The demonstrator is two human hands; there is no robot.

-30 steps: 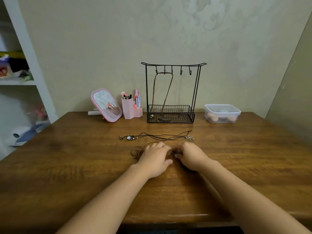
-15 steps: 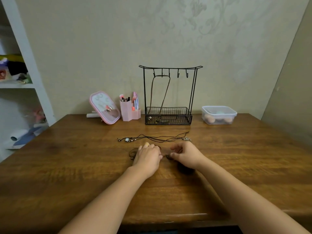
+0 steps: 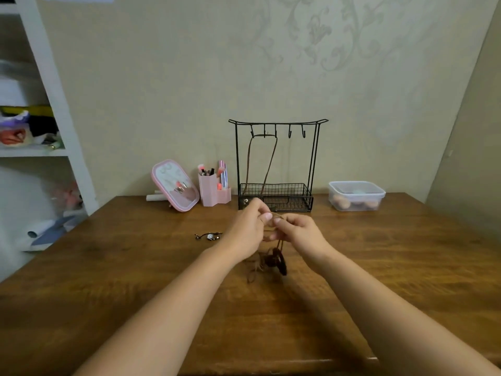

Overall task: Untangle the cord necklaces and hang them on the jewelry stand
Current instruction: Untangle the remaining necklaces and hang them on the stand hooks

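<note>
My left hand and my right hand are raised above the table, close together, both pinching a brown cord necklace. Its tangled lower part and dark pendant dangle below my fingers. A black cord necklace with beads lies on the table to the left, mostly hidden behind my left hand. The black wire jewelry stand stands at the back centre. One brown necklace hangs from its left hooks; the right hooks are bare.
A pink mirror and a pink brush holder stand left of the stand. A clear lidded plastic box sits to its right. White shelves flank the wooden table on the left.
Both hands have lifted the brown cord necklace off the table, so that it now dangles. The camera has tilted a little.
</note>
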